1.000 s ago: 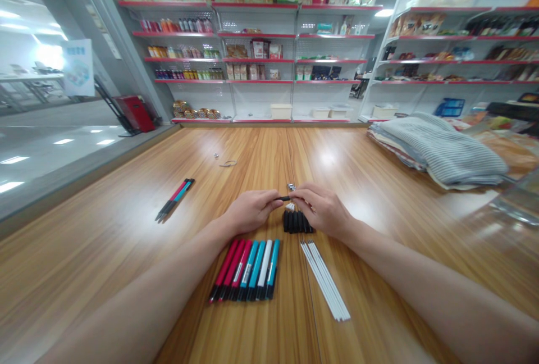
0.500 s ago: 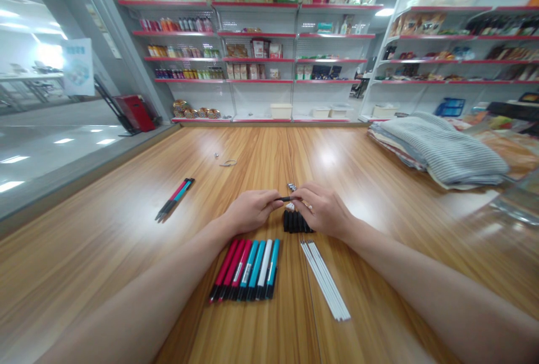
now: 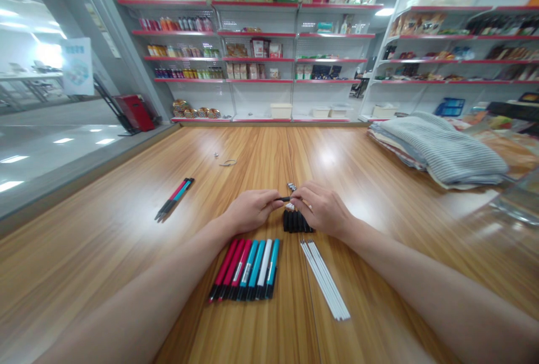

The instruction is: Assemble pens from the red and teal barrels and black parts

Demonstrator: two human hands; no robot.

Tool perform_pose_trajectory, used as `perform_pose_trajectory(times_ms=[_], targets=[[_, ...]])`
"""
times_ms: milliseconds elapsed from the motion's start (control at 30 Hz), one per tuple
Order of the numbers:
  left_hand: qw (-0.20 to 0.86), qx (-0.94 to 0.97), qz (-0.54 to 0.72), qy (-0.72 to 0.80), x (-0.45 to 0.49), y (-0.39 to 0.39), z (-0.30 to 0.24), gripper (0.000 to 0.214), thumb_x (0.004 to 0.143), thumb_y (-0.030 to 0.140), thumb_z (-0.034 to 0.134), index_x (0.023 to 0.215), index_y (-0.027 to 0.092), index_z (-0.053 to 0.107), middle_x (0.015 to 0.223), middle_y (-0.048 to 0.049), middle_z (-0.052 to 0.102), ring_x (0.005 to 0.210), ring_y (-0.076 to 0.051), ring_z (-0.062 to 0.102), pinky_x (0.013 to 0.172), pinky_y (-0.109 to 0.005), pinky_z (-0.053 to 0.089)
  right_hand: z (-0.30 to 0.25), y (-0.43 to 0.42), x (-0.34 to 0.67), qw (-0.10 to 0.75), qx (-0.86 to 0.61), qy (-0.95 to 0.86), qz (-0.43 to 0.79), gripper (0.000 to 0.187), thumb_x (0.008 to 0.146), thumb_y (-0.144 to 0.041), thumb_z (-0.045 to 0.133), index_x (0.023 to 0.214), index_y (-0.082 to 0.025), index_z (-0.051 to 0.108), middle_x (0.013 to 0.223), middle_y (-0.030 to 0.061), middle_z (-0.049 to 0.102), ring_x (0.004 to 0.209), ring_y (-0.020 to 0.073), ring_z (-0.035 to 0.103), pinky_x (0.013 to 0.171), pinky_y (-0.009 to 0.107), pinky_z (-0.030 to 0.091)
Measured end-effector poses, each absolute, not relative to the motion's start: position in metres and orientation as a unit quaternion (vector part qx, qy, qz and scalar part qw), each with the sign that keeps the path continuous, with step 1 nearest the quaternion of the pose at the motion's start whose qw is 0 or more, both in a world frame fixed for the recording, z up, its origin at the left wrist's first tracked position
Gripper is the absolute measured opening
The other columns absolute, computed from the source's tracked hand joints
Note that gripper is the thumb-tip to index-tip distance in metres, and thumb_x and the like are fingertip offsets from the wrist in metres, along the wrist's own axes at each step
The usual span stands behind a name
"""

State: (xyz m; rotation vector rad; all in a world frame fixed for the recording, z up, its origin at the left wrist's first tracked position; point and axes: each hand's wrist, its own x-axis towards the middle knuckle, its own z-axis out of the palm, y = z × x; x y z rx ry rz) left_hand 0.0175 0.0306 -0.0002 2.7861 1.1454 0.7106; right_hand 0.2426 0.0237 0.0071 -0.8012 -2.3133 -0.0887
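Between my two hands a short black pen grip (image 3: 284,199) is held level above the table. My left hand (image 3: 253,209) pinches its left end; the fingertips of my right hand (image 3: 322,206) close on its right end, partly hiding it. Just below lies a row of black pen grips (image 3: 295,221), with small white parts (image 3: 289,206) and metal pen tips (image 3: 291,187) behind them. Red, blue and white pen barrels (image 3: 248,269) are lined up nearer me. To their right rests a bundle of white ink refills (image 3: 326,281).
Two pens (image 3: 174,199), red and blue with black ends, lie at the left. Farther back are a thin looped strip (image 3: 228,163) and a small bit (image 3: 216,155). Folded cloths (image 3: 442,148) and a clear container (image 3: 520,198) stand right. Stocked shelves (image 3: 252,60) line the far side.
My right fingertips have shifted very slightly left along the black pen grip. Everything else stays in place.
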Motion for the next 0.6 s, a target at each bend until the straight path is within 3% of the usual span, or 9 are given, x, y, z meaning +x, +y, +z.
perform_pose_trajectory(times_ms=[600], targets=[[0.026, 0.903, 0.231, 0.362, 0.0169, 0.0313, -0.0011, 0.028, 0.097, 0.037, 0.038, 0.087, 0.019, 0.056, 0.076, -0.0014, 0.059, 0.072, -0.014, 0.054, 0.064, -0.025, 0.035, 0.0043, 0.0256, 0.2427, 0.329, -0.306, -0.893, -0.043, 0.016, 0.094, -0.026, 0.047, 0.094, -0.018, 0.061, 0.089, 0.0073, 0.062, 0.088, 0.0189, 0.056, 0.078, 0.032, 0.046]])
